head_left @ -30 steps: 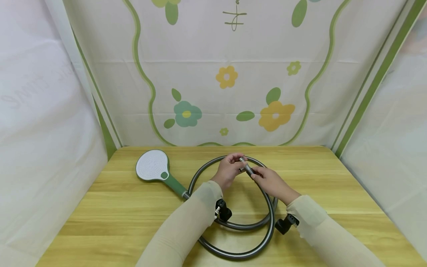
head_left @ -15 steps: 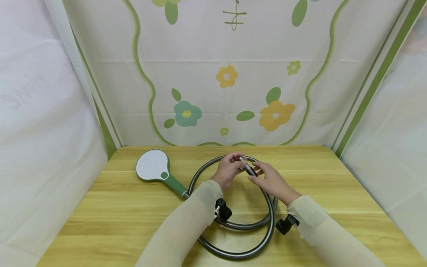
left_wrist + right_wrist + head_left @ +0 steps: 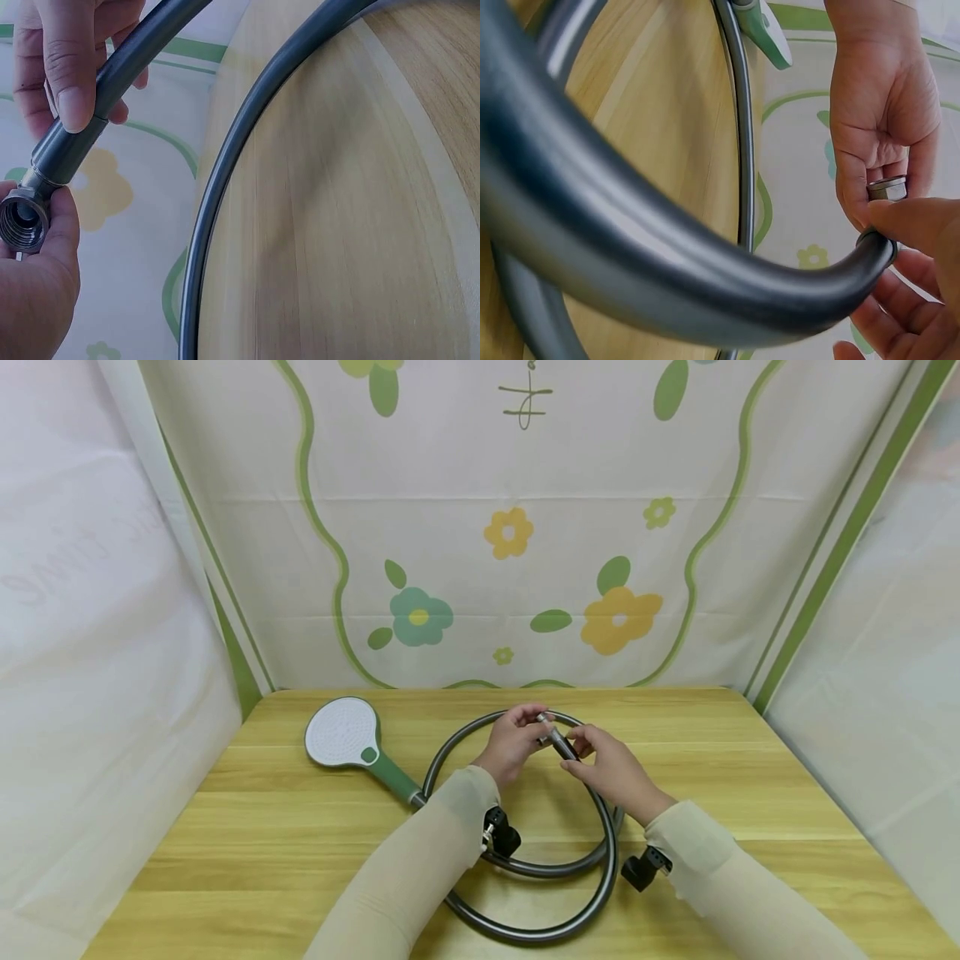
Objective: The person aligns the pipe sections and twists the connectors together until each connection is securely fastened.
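- step in hand, my read: hands are working the joint where the hose (image 3: 536,935) is meeting its metal fitting (image 3: 24,219).
- left hand (image 3: 512,747) is pinching the metal fitting, thumb against fingers; its threaded mouth is facing the left wrist cam.
- right hand (image 3: 611,770) is pinching the dark end sleeve (image 3: 71,154), thumb lying across it, fingers wrapping behind.
- metal fitting is sitting just past the right fingertips; hose is looping down onto the table (image 3: 247,827).
- next move is probably calling for steadying the fitting, turning the sleeve.
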{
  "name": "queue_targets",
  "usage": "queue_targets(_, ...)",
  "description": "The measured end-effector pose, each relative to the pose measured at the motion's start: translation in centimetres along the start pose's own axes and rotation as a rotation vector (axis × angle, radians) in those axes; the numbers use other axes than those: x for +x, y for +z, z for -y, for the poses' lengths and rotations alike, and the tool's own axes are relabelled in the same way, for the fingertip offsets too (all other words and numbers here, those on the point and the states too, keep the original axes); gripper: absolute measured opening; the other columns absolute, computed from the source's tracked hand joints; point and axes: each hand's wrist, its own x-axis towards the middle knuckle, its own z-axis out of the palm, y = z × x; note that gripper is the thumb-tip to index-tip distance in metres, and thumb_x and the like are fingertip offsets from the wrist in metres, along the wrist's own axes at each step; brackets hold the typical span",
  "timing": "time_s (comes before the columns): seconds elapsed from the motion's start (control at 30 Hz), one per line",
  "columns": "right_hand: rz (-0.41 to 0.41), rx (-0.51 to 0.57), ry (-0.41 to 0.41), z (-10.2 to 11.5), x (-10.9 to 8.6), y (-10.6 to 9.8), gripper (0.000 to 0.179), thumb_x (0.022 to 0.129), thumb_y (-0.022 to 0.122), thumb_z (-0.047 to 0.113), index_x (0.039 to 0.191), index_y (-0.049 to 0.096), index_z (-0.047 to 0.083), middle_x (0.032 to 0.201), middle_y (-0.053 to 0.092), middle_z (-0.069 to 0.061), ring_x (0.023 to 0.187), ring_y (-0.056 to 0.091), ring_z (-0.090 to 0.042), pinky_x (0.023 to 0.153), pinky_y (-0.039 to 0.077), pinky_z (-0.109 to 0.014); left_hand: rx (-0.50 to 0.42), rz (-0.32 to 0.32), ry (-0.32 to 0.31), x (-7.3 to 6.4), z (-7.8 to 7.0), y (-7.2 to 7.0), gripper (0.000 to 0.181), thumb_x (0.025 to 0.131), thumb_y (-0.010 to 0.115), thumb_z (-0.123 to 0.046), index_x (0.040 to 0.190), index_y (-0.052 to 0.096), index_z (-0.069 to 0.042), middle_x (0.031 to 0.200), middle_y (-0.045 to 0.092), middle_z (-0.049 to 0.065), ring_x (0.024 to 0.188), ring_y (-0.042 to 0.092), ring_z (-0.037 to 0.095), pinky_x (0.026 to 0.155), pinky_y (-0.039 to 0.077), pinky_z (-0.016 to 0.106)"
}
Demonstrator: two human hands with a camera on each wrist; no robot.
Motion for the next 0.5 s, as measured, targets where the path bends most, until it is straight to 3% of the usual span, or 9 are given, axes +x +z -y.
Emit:
queue_targets(0.23, -0.001, -0.006, -0.013, 0.0, -0.05, -0.02, 0.031, 0.09, 0.068, 0.013, 0.118, 0.06, 0.002, 0.096, 0.064, -0.005, 0.09, 0.061, -0.021, 0.073, 0.05, -0.039, -0.001, -0.007, -0.008, 0.09, 0.11, 0.12, 0.03, 0.091, 0.061, 0.003, 0.12, 0.059, -0.001, 0.113, 0.061, 0.01, 0.097, 0.061, 0.018, 0.089, 0.053, 0.035)
queue_targets(0.5, 0.044, 0.01, -0.019, -0.39, 0.14, 0.14, 0.029, 0.096, 0.06, 0.015, 0.122, 0.06, 0.004, 0.106, 0.067, -0.008, 0.1, 0.062, -0.026, 0.08, 0.051, -0.045, 0.017, -0.017, -0.015, 0.13, 0.19, 0.11, 0.03, 0.091, 0.062, 0.001, 0.121, 0.059, -0.001, 0.122, 0.058, 0.018, 0.097, 0.061, 0.018, 0.089, 0.053, 0.034)
